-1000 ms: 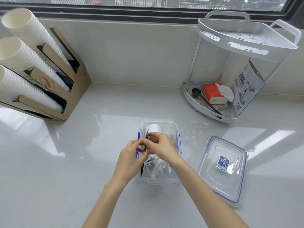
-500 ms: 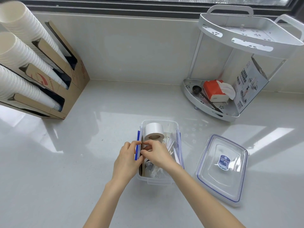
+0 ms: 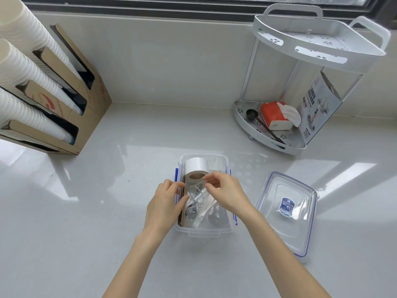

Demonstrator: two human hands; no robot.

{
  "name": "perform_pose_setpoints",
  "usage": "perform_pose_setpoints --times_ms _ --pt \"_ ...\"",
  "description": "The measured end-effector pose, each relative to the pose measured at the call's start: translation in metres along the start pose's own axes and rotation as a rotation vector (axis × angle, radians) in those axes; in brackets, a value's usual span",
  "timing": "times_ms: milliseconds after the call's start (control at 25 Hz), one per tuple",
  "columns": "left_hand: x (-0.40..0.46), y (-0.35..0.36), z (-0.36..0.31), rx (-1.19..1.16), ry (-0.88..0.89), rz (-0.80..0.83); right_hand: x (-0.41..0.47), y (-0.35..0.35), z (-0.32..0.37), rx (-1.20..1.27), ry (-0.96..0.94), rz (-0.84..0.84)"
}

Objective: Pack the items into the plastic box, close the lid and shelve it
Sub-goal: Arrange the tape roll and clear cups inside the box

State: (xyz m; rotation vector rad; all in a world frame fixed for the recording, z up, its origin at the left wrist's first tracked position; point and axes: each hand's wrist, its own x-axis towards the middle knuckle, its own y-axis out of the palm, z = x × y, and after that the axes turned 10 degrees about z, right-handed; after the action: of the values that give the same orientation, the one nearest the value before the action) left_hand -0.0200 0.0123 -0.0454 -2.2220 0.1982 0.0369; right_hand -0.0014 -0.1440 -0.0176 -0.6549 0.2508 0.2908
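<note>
Left hand point(image 3: 164, 203) rested over left rim of clear plastic box point(image 3: 204, 230), fingers curled against cardboard piece point(image 3: 182, 208) standing along inner wall. Right hand point(image 3: 225, 192) hovered above box middle, fingertips drawn together; whether pinching anything, cannot tell. White tape roll point(image 3: 196, 168) lay at far end inside; wrapped items below. Lid point(image 3: 286, 211) lay just right of box on white countertop point(image 3: 86, 211). Corner shelf rack point(image 3: 300, 82) stood far right.
</note>
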Motion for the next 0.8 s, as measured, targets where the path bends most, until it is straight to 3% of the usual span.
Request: perform_pose_setpoints --times_ms 200,440,800 --pt "0.000 0.006 -0.004 0.145 0.120 0.124 -0.015 -0.007 -0.016 -0.345 0.017 0.182" --pt "-0.004 0.011 -0.002 0.248 0.120 0.207 -0.018 0.000 -0.022 -0.608 -0.003 0.217" --pt "-0.007 0.011 -0.006 0.176 0.088 0.220 -0.015 0.016 -0.030 -0.585 -0.065 -0.021"
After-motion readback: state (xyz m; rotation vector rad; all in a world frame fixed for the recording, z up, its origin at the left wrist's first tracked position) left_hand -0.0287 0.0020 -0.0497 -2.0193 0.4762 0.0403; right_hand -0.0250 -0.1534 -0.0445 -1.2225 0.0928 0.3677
